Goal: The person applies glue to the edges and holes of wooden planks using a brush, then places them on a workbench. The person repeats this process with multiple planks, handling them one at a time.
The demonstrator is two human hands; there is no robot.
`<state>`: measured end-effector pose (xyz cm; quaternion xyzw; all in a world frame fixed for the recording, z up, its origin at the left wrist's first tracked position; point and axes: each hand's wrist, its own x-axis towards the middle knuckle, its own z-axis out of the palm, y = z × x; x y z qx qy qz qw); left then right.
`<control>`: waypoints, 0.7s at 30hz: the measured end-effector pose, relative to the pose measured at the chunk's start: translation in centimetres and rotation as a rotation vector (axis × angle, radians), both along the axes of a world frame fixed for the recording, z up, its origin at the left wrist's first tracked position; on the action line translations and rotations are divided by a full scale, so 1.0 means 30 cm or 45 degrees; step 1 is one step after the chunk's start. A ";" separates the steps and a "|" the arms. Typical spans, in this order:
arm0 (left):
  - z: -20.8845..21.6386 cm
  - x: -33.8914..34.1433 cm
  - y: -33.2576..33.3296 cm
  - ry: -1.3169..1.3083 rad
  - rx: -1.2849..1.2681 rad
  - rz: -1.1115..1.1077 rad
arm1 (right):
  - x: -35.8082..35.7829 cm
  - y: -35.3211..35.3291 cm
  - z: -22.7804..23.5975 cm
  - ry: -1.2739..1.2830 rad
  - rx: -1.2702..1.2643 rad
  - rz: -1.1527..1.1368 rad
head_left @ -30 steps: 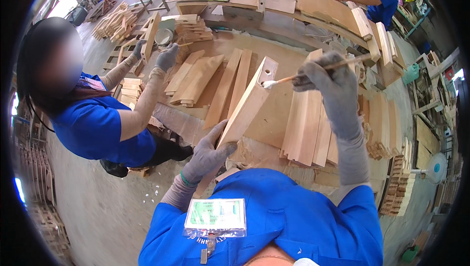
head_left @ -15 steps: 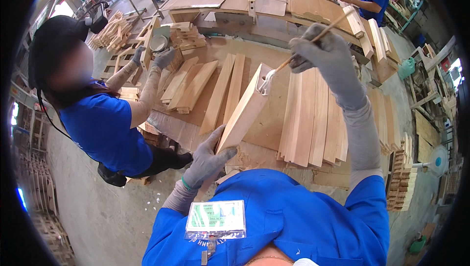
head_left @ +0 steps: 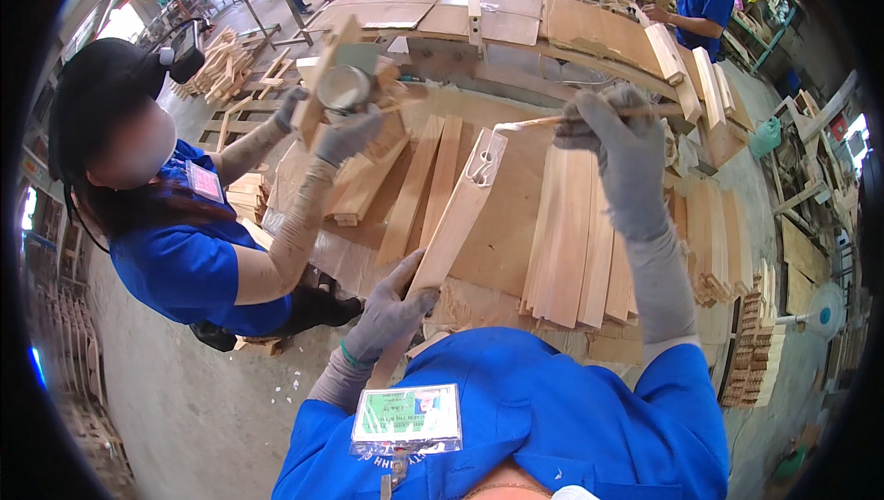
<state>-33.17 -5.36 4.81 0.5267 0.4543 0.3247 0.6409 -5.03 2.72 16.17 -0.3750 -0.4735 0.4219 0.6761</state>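
Left grip (head_left: 391,311) (gloved hand) closed around the lower part of a pale wooden bar (head_left: 451,219); right grip (head_left: 615,136), also gloved, pinched on a slim wooden stick (head_left: 539,122). Bar is held at a slant over the work surface (head_left: 502,238), its far end raised. That end face shows a hole, with white paste (head_left: 481,169) around it.

Change over the last half second: stick tip has shifted from the hole area to the top corner of the end face, and the stick lies closer to level. Contact at the corner: cannot tell. Reading: paste is now on the wood as well as the tip, and the face is less covered by the stick, so coating there seems well under way.

Outward: two long boards (head_left: 414,191) lie left of the bar, a row of boards (head_left: 575,242) right. Further left, a co-worker (head_left: 184,242) holds another bar (head_left: 322,76), motion-blurred, near a round container (head_left: 343,88). Beyond, cardboard sheets (head_left: 378,5) cover a second surface.
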 end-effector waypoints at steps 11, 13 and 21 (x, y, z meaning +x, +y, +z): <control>0.031 0.047 0.002 -0.132 -0.045 -0.156 | -0.061 -0.148 -0.229 0.535 0.144 -0.121; 0.027 0.055 0.003 -0.125 -0.046 -0.155 | -0.058 -0.182 -0.232 0.487 0.136 -0.064; 0.003 0.086 0.001 -0.142 0.013 -0.187 | 0.006 -0.169 -0.240 0.600 0.075 -0.122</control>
